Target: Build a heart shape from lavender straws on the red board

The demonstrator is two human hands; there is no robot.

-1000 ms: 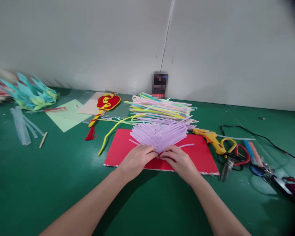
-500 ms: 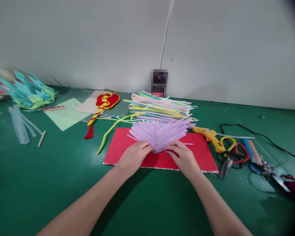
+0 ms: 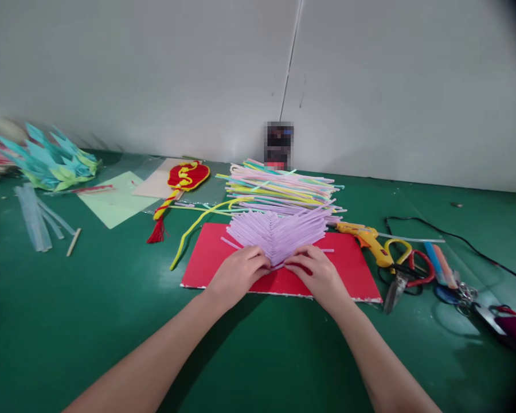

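A heart-shaped fan of lilac straws lies on a red card on the green table. My left hand rests on the card at the fan's lower left, fingers curled and pinched against the lowest straws. My right hand mirrors it at the lower right, fingertips pressed on the straws at the fan's bottom point. The two sets of fingertips almost meet at the tip of the heart.
A pile of pastel straws lies behind the card. A yellow glue gun, scissors and a black cable are to the right. Left are a red-and-yellow tasselled ornament, clear glue sticks, pale green paper and a teal paper craft.
Both hands have shifted slightly along the bottom point of the straw heart and now press closer together. The view has tilted a little; nothing else moved.
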